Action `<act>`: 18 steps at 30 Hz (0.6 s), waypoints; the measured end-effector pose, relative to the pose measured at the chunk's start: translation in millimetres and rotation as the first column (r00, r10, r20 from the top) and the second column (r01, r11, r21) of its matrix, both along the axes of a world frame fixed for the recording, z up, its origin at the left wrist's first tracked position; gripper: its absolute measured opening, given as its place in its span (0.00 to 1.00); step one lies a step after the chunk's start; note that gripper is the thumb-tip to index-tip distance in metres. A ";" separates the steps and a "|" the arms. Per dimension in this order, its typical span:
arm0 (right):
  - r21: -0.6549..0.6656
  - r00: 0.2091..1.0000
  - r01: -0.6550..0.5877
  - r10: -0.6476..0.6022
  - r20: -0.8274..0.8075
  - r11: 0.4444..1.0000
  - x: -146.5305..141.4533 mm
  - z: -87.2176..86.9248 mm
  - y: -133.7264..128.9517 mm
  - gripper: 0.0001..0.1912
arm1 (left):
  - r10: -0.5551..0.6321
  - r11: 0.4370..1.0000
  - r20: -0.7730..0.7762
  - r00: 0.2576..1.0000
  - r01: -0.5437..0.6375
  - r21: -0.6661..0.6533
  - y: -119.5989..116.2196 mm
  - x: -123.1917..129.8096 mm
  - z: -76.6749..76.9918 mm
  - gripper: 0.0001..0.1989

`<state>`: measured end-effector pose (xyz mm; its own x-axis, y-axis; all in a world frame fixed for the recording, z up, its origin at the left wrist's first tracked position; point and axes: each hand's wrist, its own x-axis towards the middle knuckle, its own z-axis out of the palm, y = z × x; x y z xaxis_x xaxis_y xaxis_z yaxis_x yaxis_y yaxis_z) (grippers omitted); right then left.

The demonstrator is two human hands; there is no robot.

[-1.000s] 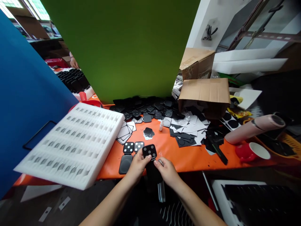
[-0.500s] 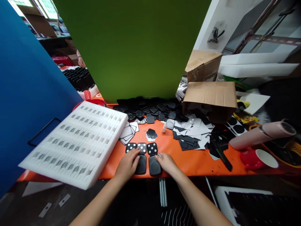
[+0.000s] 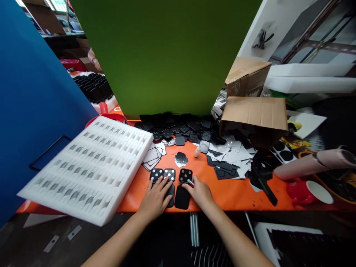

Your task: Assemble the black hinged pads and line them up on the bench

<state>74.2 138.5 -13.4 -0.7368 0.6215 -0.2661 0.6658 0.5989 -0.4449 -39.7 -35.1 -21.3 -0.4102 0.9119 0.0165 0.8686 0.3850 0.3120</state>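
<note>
Three black square hinged cases lie unfolded on the orange tabletop, their upper halves marked with pale dots. My left hand (image 3: 156, 196) rests flat with spread fingers over the two left cases, covering most of their lower halves; the dotted white-and-black half (image 3: 169, 174) of one shows above the fingertips. To the right stands the third case, with its dotted half (image 3: 185, 175) on top and its plain black half (image 3: 182, 197) below. My right hand (image 3: 202, 193) pinches a thin silvery stick (image 3: 190, 182) at that case's hinge; the rest of it is hidden.
A white foam tray (image 3: 133, 146) with slots leans at left. Behind are a small stack of black squares (image 3: 180, 157), a little bottle (image 3: 197, 151), a pile of black cases (image 3: 178, 128) and paper scraps (image 3: 230, 155). A pink tumbler (image 3: 308, 164) and red mug (image 3: 299, 192) sit right.
The right case has slid slightly right, away from the left two. My left fingers have spread out over the left cases. My right hand has shifted a little right, still pinching the stick.
</note>
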 end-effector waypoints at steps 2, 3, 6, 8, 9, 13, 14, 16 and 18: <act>0.008 1.000 -0.011 0.011 0.013 1.000 -1.9 -3.3 -0.5 0.21 | 0.003 1.000 -0.021 1.000 -0.003 0.008 6.5 3.3 1.4 0.24; 0.019 1.000 -0.019 0.018 0.024 1.000 -2.8 -5.3 -0.7 0.21 | -0.020 1.000 -0.029 0.999 0.020 0.010 11.3 5.4 2.0 0.25; 0.081 0.997 -0.056 0.052 0.052 0.995 -4.3 -11.2 0.2 0.19 | -0.157 0.988 -0.034 0.987 0.157 0.001 27.9 11.9 1.5 0.32; 0.107 0.996 -0.086 0.082 0.047 0.990 -4.8 -13.9 2.1 0.18 | -0.201 0.980 -0.035 0.979 0.201 -0.012 36.3 14.7 -2.1 0.36; 0.111 0.995 -0.097 0.094 0.037 0.989 -5.0 -14.7 3.2 0.18 | -0.203 0.979 -0.040 0.978 0.202 -0.017 38.8 15.5 -4.7 0.36; 0.126 0.992 -0.123 0.127 -0.021 0.984 -3.6 -16.5 6.4 0.19 | -0.176 0.984 -0.093 0.980 0.175 -0.017 40.1 17.0 -14.0 0.35; 0.135 0.991 -0.123 0.130 -0.040 0.983 -1.9 -17.0 6.8 0.18 | -0.168 0.986 -0.107 0.980 0.168 -0.012 39.5 17.3 -15.1 0.35; 0.135 0.989 -0.112 0.124 -0.087 0.984 3.7 -18.3 7.5 0.18 | -0.158 0.987 -0.125 0.980 0.158 -0.006 38.8 18.1 -16.1 0.35; 0.110 0.985 -0.089 0.104 -0.135 0.990 11.3 -19.1 9.2 0.20 | -0.154 0.988 -0.126 0.980 0.155 -0.002 38.8 18.7 -16.1 0.35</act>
<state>85.5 147.7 -32.4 -0.8201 0.5645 -0.0940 0.5382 0.7049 -0.4620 -21.1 3.7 -37.4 -0.2581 0.9639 0.0660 0.9499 0.2408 0.1991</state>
